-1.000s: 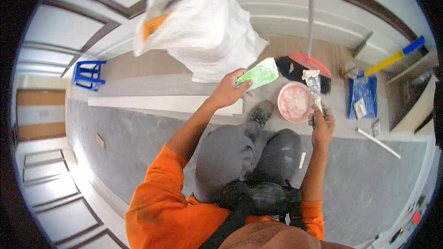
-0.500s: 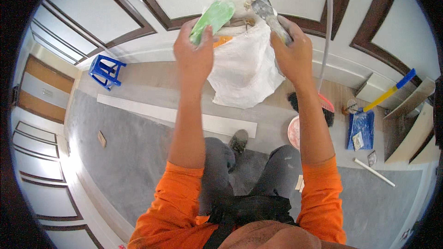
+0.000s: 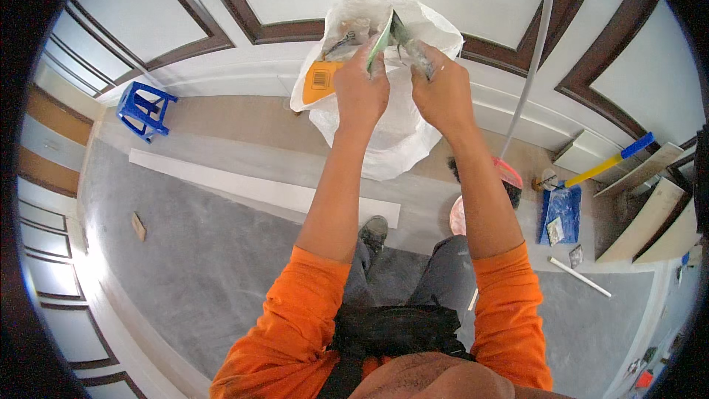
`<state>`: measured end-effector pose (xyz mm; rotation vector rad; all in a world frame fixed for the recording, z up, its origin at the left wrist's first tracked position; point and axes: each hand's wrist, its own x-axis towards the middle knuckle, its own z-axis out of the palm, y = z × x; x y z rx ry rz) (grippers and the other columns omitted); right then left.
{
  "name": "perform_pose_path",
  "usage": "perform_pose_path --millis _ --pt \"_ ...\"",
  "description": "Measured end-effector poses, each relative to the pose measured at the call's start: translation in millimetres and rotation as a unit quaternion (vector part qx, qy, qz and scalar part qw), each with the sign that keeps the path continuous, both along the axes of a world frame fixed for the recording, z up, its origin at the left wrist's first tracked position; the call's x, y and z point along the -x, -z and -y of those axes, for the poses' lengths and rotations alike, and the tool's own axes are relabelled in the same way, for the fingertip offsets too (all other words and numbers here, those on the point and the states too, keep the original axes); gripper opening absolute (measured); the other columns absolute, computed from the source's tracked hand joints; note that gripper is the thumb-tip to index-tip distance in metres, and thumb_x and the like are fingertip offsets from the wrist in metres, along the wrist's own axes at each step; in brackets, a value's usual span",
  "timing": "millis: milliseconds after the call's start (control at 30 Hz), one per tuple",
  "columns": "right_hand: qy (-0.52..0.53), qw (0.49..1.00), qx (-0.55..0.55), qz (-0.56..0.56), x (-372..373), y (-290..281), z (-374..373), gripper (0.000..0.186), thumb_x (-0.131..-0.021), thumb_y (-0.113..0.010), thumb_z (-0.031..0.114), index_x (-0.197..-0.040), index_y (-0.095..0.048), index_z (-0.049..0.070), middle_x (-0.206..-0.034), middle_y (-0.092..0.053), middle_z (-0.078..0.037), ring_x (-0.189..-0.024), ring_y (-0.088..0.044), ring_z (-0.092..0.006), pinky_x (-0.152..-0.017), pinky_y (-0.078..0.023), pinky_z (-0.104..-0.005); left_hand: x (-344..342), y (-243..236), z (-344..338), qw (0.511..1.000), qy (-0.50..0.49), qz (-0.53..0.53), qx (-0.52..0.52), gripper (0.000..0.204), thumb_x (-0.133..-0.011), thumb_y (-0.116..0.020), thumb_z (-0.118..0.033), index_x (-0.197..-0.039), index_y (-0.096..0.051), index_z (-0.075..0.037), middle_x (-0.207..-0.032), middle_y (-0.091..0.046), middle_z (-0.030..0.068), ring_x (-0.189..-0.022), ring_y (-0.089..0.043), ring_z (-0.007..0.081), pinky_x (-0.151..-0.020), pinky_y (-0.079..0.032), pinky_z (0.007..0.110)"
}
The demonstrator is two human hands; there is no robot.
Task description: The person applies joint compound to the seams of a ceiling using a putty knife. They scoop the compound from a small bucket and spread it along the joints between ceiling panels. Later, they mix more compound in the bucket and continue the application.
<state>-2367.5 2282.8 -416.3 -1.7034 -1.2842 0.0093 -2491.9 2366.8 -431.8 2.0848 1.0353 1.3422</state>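
A large white sack (image 3: 395, 144) stands with its mouth wide against the panelled wall. Over that mouth, my left hand (image 3: 362, 92) is closed around a green plastic scraper (image 3: 379, 46), which I see nearly edge-on. My right hand (image 3: 445, 92) grips a putty knife (image 3: 418, 58) smeared with whitish residue. The two blades lean in toward each other at their tips; whether they touch I cannot tell. Inside the sack, at its left side, an orange packet (image 3: 319, 81) and some crumpled waste (image 3: 353, 29) show. My hands hide part of the sack's inside.
A blue stool (image 3: 145, 109) stands at the left by the wall. A long pale board (image 3: 258, 186) lies across the floor. To the right are a pink bowl (image 3: 458, 218), a red broom (image 3: 508, 174), a blue dustpan (image 3: 561, 210), a white tube (image 3: 580, 276) and leaning boards (image 3: 642, 222).
Both hands have come closer together and the two blades have turned inward to each other above the sack. More of the sack's mouth and contents now shows.
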Motion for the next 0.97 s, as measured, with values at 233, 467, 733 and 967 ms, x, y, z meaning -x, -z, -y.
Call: perform_pose_path --millis 233,467,733,967 --pt "0.019 1.000 -0.013 -0.019 8 2 10 0.042 -0.088 -0.071 0.013 -0.128 -0.071 -0.001 -0.111 -0.075 -0.026 -0.100 -0.075 -0.0364 -0.089 -0.056 -0.0401 17 14 -30 0.995 -0.088 -0.034 0.006 0.032 -0.098 -0.061 -0.016 -0.126 -0.070 -0.002 -0.110 -0.073 0.0272 -0.102 -0.070 0.0443 -0.092 -0.053 0.050" --pt "0.051 0.998 -0.018 0.015 -14 -7 -17 0.044 -0.088 -0.071 0.020 -0.127 -0.071 -0.001 -0.114 -0.074 -0.028 -0.106 -0.073 -0.0393 -0.093 -0.055 -0.0404 28 -3 -19 0.997 -0.064 -0.015 0.038 0.035 -0.097 -0.061 -0.017 -0.128 -0.070 -0.004 -0.111 -0.074 0.0252 -0.103 -0.070 0.0438 -0.093 -0.053 0.049" --pt "0.024 0.999 0.006 0.040 13 -4 -48 0.039 -0.088 -0.066 0.008 -0.126 -0.069 -0.001 -0.109 -0.073 -0.029 -0.103 -0.071 -0.0452 -0.090 -0.056 -0.0477 16 10 -17 0.999 -0.003 0.038 -0.004 0.035 -0.095 -0.063 -0.013 -0.129 -0.070 -0.005 -0.100 -0.073 0.0278 -0.094 -0.072 0.0448 -0.086 -0.056 0.048" --pt "-0.014 1.000 0.018 -0.021 37 6 -16 0.044 -0.088 -0.070 0.010 -0.132 -0.070 0.005 -0.120 -0.072 -0.028 -0.116 -0.070 -0.0387 -0.101 -0.053 -0.0430 12 31 -30 1.000 -0.023 0.009 0.015 0.043 -0.093 -0.068 -0.011 -0.136 -0.068 -0.009 -0.103 -0.072 0.0300 -0.097 -0.072 0.0441 -0.088 -0.055 0.050"
